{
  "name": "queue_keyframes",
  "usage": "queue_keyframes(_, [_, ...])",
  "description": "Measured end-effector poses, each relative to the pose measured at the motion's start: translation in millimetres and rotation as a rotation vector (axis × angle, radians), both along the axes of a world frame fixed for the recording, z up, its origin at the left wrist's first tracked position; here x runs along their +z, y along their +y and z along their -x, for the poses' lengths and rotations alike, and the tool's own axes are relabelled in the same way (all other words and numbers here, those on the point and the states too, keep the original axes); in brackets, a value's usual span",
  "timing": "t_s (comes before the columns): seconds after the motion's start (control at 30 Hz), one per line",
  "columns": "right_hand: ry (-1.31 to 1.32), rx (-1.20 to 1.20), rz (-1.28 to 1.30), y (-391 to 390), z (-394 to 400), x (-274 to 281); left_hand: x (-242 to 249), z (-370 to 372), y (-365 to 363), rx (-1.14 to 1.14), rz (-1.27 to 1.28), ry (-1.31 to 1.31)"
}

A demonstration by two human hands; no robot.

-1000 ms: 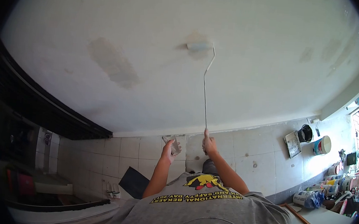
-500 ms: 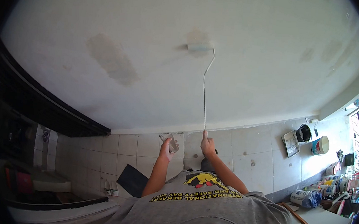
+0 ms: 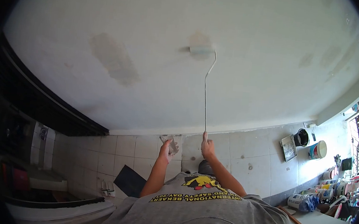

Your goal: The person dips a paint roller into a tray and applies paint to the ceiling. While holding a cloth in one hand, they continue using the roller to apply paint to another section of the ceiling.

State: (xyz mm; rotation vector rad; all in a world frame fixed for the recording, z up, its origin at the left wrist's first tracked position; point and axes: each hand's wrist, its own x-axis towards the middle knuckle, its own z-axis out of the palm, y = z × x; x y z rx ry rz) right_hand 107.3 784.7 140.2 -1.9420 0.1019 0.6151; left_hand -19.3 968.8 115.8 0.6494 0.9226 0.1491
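Observation:
My right hand (image 3: pixel 206 147) is wrapped round the handle of a long-framed paint roller (image 3: pixel 205 97). The white roller sleeve (image 3: pixel 202 50) lies against the pale wall (image 3: pixel 157 76), over the lower part of a beige patch (image 3: pixel 200 38). A larger beige patch (image 3: pixel 115 59) marks the wall to the left. My left hand (image 3: pixel 167 150) grips a small greyish scraper-like tool (image 3: pixel 172 145), held low in front of my body above the tiled floor (image 3: pixel 145 158); its exact shape is hard to tell.
Along the wall's foot at the right stand a paint tray (image 3: pixel 288 148), a black bucket (image 3: pixel 301 138) and a white bucket (image 3: pixel 318 150). Several paint containers (image 3: pixel 326 191) crowd the far right. A dark sheet (image 3: pixel 130 182) lies on the floor at left, near the dark opening (image 3: pixel 51 109).
The roller sleeve has shifted slightly down and to the right on the wall. My left hand stays low with its tool. The view has moved slightly.

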Motion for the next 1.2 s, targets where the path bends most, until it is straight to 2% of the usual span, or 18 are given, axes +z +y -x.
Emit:
queue_keyframes(0.1, [-0.194,0.037,-0.065,7,-25,25,-8,2,4,-0.021,0.008,-0.035])
queue_keyframes(0.17, [-0.294,0.032,-0.043,4,-23,12,-8,2,3,-0.023,0.003,-0.053])
queue_keyframes(0.2, [-0.351,0.031,-0.033,5,-26,2,-6,-1,3,-0.023,-0.002,-0.069])
queue_keyframes(0.3, [-0.522,-0.06,0.097,-2,-1,-77,5,-2,-1,-0.01,-0.012,-0.06])
queue_keyframes(0.4, [-0.224,-0.049,0.023,-6,4,-24,-7,2,4,-0.009,0.012,-0.04])
queue_keyframes(0.5, [-0.227,0.006,-0.081,6,-16,11,-16,6,4,0.021,0.014,-0.057])
queue_keyframes(0.6, [-0.21,-0.001,-0.116,16,-25,12,-7,1,4,-0.029,0.025,-0.083])
queue_keyframes(0.77, [-0.269,-0.027,0.05,-5,10,-26,5,0,-1,-0.025,0.0,-0.062])
queue_keyframes(0.87, [-0.232,-0.016,0.022,-2,5,-20,-2,3,1,-0.005,0.006,-0.062])
queue_keyframes(1.0, [-0.244,-0.01,-0.067,14,-19,15,-17,3,5,-0.014,0.023,-0.032])
queue_keyframes(1.1, [-0.307,-0.005,-0.085,10,-19,15,-14,1,5,-0.031,0.011,-0.046])
queue_keyframes(1.2, [-0.256,-0.022,0.035,-11,8,-11,1,-1,-1,-0.027,-0.015,-0.041])
